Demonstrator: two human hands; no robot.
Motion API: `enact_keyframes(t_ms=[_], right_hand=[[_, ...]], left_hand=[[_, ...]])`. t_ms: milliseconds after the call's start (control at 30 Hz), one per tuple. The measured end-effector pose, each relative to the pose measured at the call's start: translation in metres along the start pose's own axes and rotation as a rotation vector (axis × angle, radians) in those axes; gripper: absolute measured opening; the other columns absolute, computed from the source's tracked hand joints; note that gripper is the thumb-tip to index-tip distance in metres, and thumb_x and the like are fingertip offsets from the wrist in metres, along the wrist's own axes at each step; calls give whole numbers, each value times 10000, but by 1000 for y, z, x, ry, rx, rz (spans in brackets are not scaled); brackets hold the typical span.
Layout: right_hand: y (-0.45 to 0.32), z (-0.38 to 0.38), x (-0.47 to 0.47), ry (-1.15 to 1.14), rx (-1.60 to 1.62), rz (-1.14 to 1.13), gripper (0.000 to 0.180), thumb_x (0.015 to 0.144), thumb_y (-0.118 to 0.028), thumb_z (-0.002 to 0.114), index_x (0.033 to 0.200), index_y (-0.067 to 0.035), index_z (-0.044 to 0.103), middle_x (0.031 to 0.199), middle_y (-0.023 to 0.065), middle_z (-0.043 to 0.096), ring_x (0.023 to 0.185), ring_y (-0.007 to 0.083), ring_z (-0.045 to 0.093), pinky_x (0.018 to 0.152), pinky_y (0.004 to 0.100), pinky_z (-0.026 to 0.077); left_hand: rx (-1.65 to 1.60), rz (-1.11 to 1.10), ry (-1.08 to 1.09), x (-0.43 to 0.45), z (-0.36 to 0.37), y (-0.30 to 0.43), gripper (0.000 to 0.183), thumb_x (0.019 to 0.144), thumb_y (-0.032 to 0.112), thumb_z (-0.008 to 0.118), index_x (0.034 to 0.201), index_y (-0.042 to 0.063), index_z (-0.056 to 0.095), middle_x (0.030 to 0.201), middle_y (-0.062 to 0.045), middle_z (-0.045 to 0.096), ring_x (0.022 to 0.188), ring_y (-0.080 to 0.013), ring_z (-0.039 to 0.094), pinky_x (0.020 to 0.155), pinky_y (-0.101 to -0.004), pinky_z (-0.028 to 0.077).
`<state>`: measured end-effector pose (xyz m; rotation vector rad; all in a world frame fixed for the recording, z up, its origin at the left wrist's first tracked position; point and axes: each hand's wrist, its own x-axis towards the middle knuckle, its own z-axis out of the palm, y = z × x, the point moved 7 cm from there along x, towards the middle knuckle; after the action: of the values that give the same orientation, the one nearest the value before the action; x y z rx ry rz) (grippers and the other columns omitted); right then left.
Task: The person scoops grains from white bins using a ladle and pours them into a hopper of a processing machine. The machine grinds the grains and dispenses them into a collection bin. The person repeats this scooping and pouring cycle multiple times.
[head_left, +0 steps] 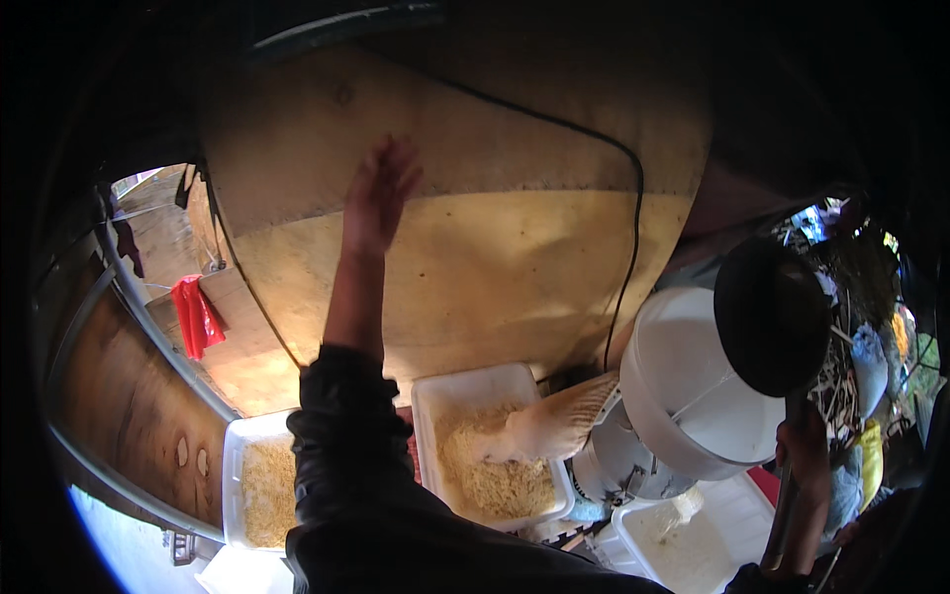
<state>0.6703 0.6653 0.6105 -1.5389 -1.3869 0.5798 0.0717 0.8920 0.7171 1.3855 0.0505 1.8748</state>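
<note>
My left hand [382, 182] is raised before the plywood wall, its fingers apart and nothing seen in it. At the right, my right hand [805, 445] grips the handle of a dark round pan or ladle [772, 319], held over the rim of a white hopper [638, 371]. The hopper sits on a metal grinding machine [616, 453]. From the machine a cloth sleeve [564, 419] runs into a white plastic tub [475, 386] of yellowish ground meal [505, 486]. Below the hopper, another white tub [712, 542] holds pale liquid or residue; which cannot be told.
A further tub of yellow meal [267, 490] stands left of my sleeve. A black cable [634, 223] hangs down the plywood wall [482, 267]. A red plastic bag [194, 315] hangs at the left, beside a curved metal frame [159, 334]. Filled bags [868, 371] are at the right.
</note>
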Motion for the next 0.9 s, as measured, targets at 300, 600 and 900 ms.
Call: enact_keyframes(t_ms=[300,600,900], right_hand=[[-25,25,-23,165,-111,-190,470,673,38,490,1132,-12,400,609,17,434,443,74,411,389,212,343],[-15,21,-44,111,325,-108,477,691,6,464,1165,3,407,621,6,478,400,61,376,367,186,304],[4,10,-55,168,252,9,437,724,-15,519,1148,12,415,604,27,488,418,90,432,363,206,331]], left_hand=[[-290,233,208,170,46,120,526,818,551,437,1132,129,467,1070,-63,547,1002,-201,483,837,-381,364],[-426,459,459,189,67,148,315,869,274,370,1125,117,465,1041,-145,544,899,-256,566,691,-343,487],[2511,393,97,254,61,128,368,863,313,384,932,54,637,966,-161,623,942,-299,584,842,-429,411]])
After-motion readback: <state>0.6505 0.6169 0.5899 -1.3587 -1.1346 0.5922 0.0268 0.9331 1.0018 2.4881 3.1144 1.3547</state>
